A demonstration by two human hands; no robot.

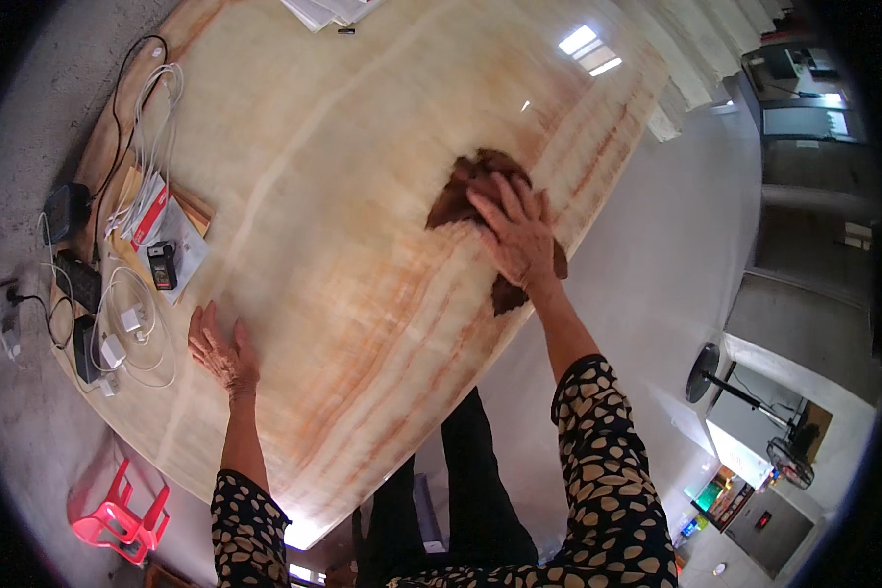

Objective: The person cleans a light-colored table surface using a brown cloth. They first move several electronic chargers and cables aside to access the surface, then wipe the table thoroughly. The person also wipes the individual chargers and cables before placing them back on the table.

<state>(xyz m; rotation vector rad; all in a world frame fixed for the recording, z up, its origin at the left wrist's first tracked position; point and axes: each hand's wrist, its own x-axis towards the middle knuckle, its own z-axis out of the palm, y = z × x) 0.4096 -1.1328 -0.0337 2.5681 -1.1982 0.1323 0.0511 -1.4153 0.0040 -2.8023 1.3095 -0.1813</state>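
Brown cloth [480,196] bunched on glossy marble-patterned table [343,196], near its right edge, pressed flat under right hand [515,233] with fingers spread. Left hand [221,351] resting open, palm down, near white charger cables [127,323] at left.

Both arms wear dark sleeves patterned all over with cream, pebble-like spots, ending below the elbow so the forearms are bare. The left hand [221,351] at seven o'clock and the right hand [515,230] near centre carry no rings or watch. Plain black trousers show at six o'clock
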